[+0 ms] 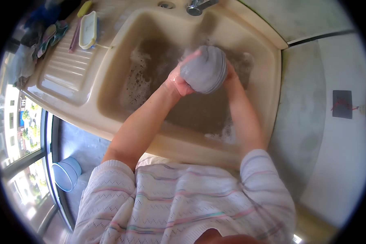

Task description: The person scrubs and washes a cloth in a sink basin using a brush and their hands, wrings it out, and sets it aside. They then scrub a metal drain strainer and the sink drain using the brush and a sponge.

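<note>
A wet grey hat-like cloth item (203,70), rounded with parallel ridged lines along its right edge, is held up over the sink basin (110,91). My left hand (180,82) is closed around its left side, thumb and fingers against the cloth. On the far right side, my right hand (231,73) grips it too, though the item hides most of those fingers. Murky water (191,112) with patches of suds lies below both hands. Just beyond them is the chrome faucet (195,8); blur hides whether water is running.
Left of the basin, the ribbed drainboard (65,67) carries a soap dish (88,30), a purple-handled brush (74,38) and a yellow sponge (85,8). Cloths and bags (32,49) crowd its far left edge. A blue bucket (66,174) stands on the floor beside the window. A wall (301,89) borders the right side.
</note>
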### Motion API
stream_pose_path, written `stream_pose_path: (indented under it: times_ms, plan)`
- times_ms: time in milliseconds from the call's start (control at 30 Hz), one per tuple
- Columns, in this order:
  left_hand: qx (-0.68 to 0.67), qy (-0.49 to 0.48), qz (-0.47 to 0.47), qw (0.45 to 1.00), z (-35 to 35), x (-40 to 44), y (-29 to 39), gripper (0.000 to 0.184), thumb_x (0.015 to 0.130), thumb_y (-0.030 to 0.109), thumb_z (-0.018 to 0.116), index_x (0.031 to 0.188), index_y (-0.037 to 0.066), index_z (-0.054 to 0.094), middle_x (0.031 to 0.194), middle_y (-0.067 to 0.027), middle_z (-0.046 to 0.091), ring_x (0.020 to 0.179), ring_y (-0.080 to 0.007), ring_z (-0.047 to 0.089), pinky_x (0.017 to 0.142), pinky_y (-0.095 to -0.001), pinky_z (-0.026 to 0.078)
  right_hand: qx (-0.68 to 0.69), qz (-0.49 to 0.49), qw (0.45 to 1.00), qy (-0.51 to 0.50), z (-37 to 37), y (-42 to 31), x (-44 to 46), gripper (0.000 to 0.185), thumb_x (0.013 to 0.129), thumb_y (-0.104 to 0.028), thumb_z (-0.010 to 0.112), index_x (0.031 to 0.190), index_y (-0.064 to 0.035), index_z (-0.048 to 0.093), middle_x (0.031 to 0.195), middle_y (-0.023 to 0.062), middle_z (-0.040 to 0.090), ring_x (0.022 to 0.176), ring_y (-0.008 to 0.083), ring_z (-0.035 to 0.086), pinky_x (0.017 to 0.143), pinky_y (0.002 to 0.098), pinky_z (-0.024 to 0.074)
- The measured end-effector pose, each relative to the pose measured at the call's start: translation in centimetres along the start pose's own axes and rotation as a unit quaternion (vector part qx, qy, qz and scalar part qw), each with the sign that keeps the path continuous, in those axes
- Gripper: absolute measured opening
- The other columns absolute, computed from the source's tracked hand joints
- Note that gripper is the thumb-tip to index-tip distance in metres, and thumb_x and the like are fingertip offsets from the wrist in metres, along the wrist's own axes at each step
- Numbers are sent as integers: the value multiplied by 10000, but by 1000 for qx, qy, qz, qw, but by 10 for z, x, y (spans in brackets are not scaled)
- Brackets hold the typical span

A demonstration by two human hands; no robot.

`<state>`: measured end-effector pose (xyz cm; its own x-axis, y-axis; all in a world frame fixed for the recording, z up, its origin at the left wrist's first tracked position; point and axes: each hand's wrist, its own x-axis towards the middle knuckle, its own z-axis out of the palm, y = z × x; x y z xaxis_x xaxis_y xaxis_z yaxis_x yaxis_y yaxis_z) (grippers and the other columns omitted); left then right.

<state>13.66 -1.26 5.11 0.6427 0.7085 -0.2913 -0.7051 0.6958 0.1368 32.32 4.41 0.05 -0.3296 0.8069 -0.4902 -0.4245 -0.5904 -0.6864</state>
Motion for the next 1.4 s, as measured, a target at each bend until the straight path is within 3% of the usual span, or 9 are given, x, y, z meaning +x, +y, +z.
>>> stream_pose_path:
  times_ms: [400,600,733,867,933,1033,1233,1333,1400]
  plan:
    - [-18,-126,29,991,8,2,-9,580,760,261,607,1256,68,377,1243,-88,447,1137,-231,441,967,-370,349,177,-184,909,-329,76,-1,-35,600,716,-468,653,1153,-104,460,1160,122,472,1070,290,462,906,395,406]
    - [186,-120,-25,975,15,-5,-3,784,682,375,703,1286,60,314,1235,-103,435,1138,-235,430,972,-361,344,36,-132,984,-116,64,-37,-43,391,744,-353,649,979,-72,514,923,79,537,932,223,512,773,337,436]
    - [332,-30,-21,943,37,-15,-5,734,579,188,757,1202,45,397,1097,-91,503,1021,-208,491,861,-342,420,-215,-47,973,62,86,-44,-54,297,746,-275,622,907,-34,557,830,72,576,803,206,545,685,325,442]
    - [473,62,48,878,-12,18,-23,346,541,115,673,866,38,584,831,-65,600,725,-159,568,657,-302,470,-482,-144,860,78,66,-17,-21,263,680,-209,617,859,-19,583,788,110,600,701,231,561,650,334,449]
    - [654,91,55,749,-13,18,-23,300,525,149,679,797,52,598,780,-68,602,701,-152,567,641,-286,469,-629,-223,739,91,70,2,-20,259,645,-192,620,832,-18,578,754,121,596,674,238,557,641,330,448]
    - [765,135,42,628,-23,15,-29,275,493,219,675,716,71,610,738,-91,607,690,-189,575,637,-293,474,-651,-233,713,117,66,19,-29,268,615,-169,618,831,-23,557,723,136,574,649,242,544,635,321,441]
    - [906,86,-37,413,-22,7,-24,437,452,264,706,847,88,642,821,-119,631,799,-238,607,699,-318,487,-335,-98,935,56,56,42,-59,263,709,-241,729,828,-63,576,778,9,558,750,126,515,656,295,437]
    - [910,80,-82,400,-8,0,-17,451,457,270,710,843,48,633,854,-137,627,818,-240,603,714,-319,484,-294,-107,946,87,54,43,-63,230,715,-175,711,841,-45,569,764,20,566,719,124,525,629,275,440]
    - [872,82,-51,480,-6,3,-5,510,454,272,714,891,24,624,865,-147,623,832,-235,603,724,-297,479,-301,-167,930,127,52,34,-62,216,710,-133,705,837,-33,562,755,28,569,704,117,530,611,259,441]
